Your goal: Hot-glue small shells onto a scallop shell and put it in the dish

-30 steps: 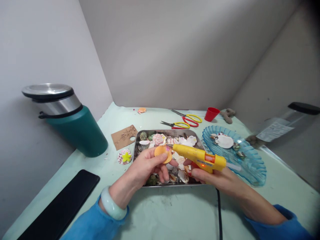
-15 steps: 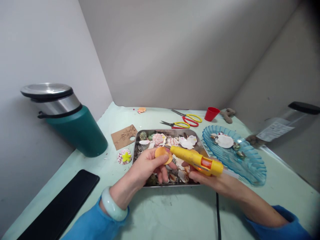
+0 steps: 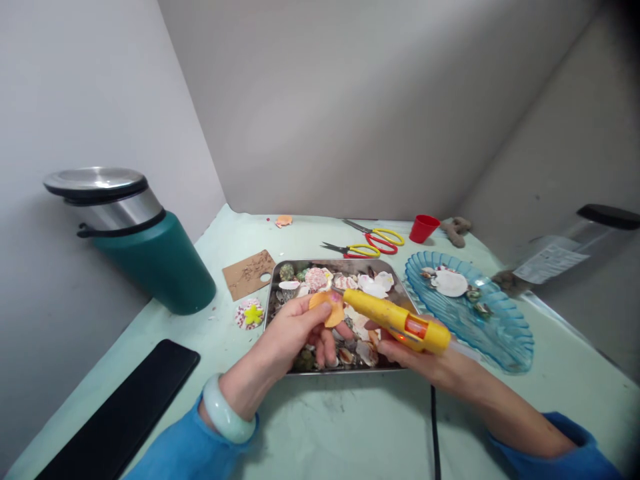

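Note:
My left hand (image 3: pixel 295 333) pinches a small orange scallop shell (image 3: pixel 326 308) between thumb and fingers, above a metal tray (image 3: pixel 280 280) full of several mixed seashells. My right hand (image 3: pixel 425 360) grips a yellow glue gun (image 3: pixel 397 320) with an orange switch; its nozzle touches the upper edge of the orange shell. The gun's black cord (image 3: pixel 434 427) runs down toward me over the pale green table cover. Both wrists wear blue sleeves, and a pale bangle (image 3: pixel 225 413) sits on my left wrist.
A blue glass dish (image 3: pixel 500 333) holding a white shell and small bits stands right of the tray. Behind lie two pairs of scissors (image 3: pixel 373 241), a red cup (image 3: pixel 423 228) and a cardboard piece (image 3: pixel 249 273). A green flask (image 3: pixel 145 247) and black flat object (image 3: pixel 120 413) sit left; a shell flower (image 3: pixel 250 313) lies beside the tray.
The glue gun has tilted and shifted slightly down and left, keeping its nozzle at the orange shell. My left hand holds the shell almost in the same place.

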`<state>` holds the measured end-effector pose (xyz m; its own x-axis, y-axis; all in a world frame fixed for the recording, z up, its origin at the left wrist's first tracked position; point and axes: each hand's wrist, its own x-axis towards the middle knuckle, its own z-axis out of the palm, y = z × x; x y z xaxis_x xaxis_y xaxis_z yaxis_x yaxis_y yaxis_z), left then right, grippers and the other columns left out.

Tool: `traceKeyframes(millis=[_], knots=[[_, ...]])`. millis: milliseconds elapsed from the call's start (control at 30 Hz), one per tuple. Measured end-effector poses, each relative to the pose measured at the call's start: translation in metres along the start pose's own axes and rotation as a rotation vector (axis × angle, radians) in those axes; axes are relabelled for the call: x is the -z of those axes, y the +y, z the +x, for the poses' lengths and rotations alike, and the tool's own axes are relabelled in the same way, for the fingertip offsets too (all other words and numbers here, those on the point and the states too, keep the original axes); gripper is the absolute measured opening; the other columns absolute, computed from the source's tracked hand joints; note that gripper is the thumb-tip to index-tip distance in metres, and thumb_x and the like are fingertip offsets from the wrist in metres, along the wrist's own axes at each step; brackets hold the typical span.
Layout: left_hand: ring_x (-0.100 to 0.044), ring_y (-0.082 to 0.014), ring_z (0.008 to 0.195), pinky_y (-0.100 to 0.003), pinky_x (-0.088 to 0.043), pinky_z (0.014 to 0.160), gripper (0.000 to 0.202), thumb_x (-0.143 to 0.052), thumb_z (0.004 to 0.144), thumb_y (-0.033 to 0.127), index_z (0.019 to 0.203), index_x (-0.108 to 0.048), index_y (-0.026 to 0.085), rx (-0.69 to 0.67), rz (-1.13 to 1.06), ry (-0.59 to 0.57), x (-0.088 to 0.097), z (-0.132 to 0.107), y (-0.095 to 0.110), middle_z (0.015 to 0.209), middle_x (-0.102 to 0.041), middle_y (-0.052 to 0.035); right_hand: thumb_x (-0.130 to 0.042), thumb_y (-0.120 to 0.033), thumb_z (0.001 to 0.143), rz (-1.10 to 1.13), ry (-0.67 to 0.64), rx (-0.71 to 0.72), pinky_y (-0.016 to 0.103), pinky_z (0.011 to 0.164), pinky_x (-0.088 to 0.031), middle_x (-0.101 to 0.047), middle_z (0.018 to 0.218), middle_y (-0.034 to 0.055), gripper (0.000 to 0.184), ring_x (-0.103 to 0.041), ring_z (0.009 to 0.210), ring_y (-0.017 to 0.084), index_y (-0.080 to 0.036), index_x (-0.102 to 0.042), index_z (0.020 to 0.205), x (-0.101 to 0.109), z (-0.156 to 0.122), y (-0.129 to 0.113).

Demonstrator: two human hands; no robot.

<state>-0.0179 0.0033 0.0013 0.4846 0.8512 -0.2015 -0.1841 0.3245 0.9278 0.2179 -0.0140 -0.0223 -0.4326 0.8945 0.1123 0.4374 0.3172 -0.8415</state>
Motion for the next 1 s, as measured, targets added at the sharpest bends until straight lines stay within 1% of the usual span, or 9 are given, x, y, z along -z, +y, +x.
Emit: traceKeyframes(millis=[100,200,333,433,533,667,800,933,1000], knots=[[-0.057,-0.0099,0.04,-0.021,-0.042,0.039,0.028,-0.06,0.083,0.041,0.087,-0.058,0.013,0.002,-0.008,0.008,-0.0001,0.0005,-0.0004,0.073,-0.071,-0.0066,-0.059,-0.043,0.088,-0.036,0.03,-0.024,0.033,0.07,-0.056,-0.072,0.096,0.0053,0.026,-0.067,0.083,0.025,-0.026,-0.071,0.104,-0.0002,0.0004,-0.0008],[-0.058,-0.0104,0.041,-0.021,-0.042,0.039,0.027,-0.061,0.083,0.04,0.088,-0.057,0.014,-0.006,-0.025,-0.028,-0.0002,0.0002,-0.0004,0.076,-0.071,-0.0067,-0.059,-0.045,0.088,-0.046,0.018,-0.036,0.033,0.066,-0.056,-0.071,0.093,0.0054,0.027,-0.067,0.079,0.024,-0.025,-0.071,0.101,-0.0005,0.0007,-0.0043],[-0.056,-0.011,0.042,-0.02,-0.041,0.041,0.025,-0.059,0.085,0.039,0.085,-0.057,0.014,0.021,0.038,-0.05,-0.0019,-0.0023,0.0014,0.057,-0.065,-0.0027,-0.056,-0.045,0.09,-0.112,-0.019,0.009,0.031,0.06,-0.05,-0.066,0.074,0.0022,0.026,-0.06,0.065,0.019,-0.023,-0.069,0.086,-0.0002,0.0001,-0.0089],[-0.055,-0.011,0.041,-0.02,-0.041,0.042,0.026,-0.058,0.085,0.04,0.082,-0.056,0.015,0.015,0.062,-0.044,-0.0031,-0.0035,0.0023,0.05,-0.061,-0.0007,-0.056,-0.046,0.09,-0.134,-0.036,0.045,0.031,0.06,-0.047,-0.063,0.07,0.0015,0.028,-0.057,0.062,0.018,-0.022,-0.066,0.08,0.0,-0.0006,-0.0095],[-0.054,-0.011,0.041,-0.02,-0.04,0.042,0.026,-0.057,0.085,0.041,0.082,-0.056,0.015,0.012,0.073,-0.037,-0.0036,-0.0031,0.0021,0.05,-0.061,-0.0008,-0.056,-0.048,0.09,-0.128,-0.026,0.034,0.032,0.062,-0.049,-0.067,0.075,0.0031,0.03,-0.06,0.067,0.02,-0.022,-0.07,0.088,-0.0007,-0.0004,-0.0084],[-0.054,-0.0105,0.041,-0.02,-0.04,0.042,0.027,-0.056,0.086,0.042,0.083,-0.056,0.015,0.021,0.084,-0.031,-0.0037,-0.0024,0.002,0.05,-0.061,-0.0007,-0.056,-0.047,0.09,-0.094,0.026,0.028,0.032,0.062,-0.052,-0.07,0.079,0.0038,0.029,-0.064,0.072,0.022,-0.024,-0.072,0.098,-0.0017,0.0005,-0.0072],[-0.055,-0.0107,0.042,-0.019,-0.04,0.042,0.029,-0.057,0.085,0.044,0.084,-0.056,0.014,0.008,0.078,-0.01,-0.003,-0.003,0.0022,0.051,-0.062,-0.0006,-0.056,-0.043,0.091,-0.092,0.01,0.076,0.029,0.058,-0.052,-0.069,0.076,0.0022,0.027,-0.062,0.066,0.018,-0.022,-0.072,0.098,-0.0011,0.0002,-0.0073],[-0.055,-0.0106,0.041,-0.02,-0.04,0.042,0.029,-0.057,0.085,0.044,0.084,-0.056,0.014,-0.013,0.058,-0.014,-0.0015,-0.0033,0.0015,0.051,-0.062,0.0001,-0.057,-0.042,0.091,-0.111,0.008,0.111,0.028,0.059,-0.053,-0.07,0.076,0.0015,0.026,-0.063,0.066,0.018,-0.023,-0.072,0.094,-0.0004,0.0,-0.0082],[-0.055,-0.0097,0.04,-0.02,-0.04,0.041,0.027,-0.057,0.085,0.042,0.086,-0.056,0.014,-0.026,0.028,-0.009,-0.0005,-0.0024,0.0006,0.056,-0.065,-0.0007,-0.056,-0.041,0.091,-0.116,0.029,0.1,0.028,0.059,-0.053,-0.071,0.078,0.0017,0.025,-0.064,0.067,0.019,-0.024,-0.072,0.097,-0.0009,0.0005,-0.0089]])
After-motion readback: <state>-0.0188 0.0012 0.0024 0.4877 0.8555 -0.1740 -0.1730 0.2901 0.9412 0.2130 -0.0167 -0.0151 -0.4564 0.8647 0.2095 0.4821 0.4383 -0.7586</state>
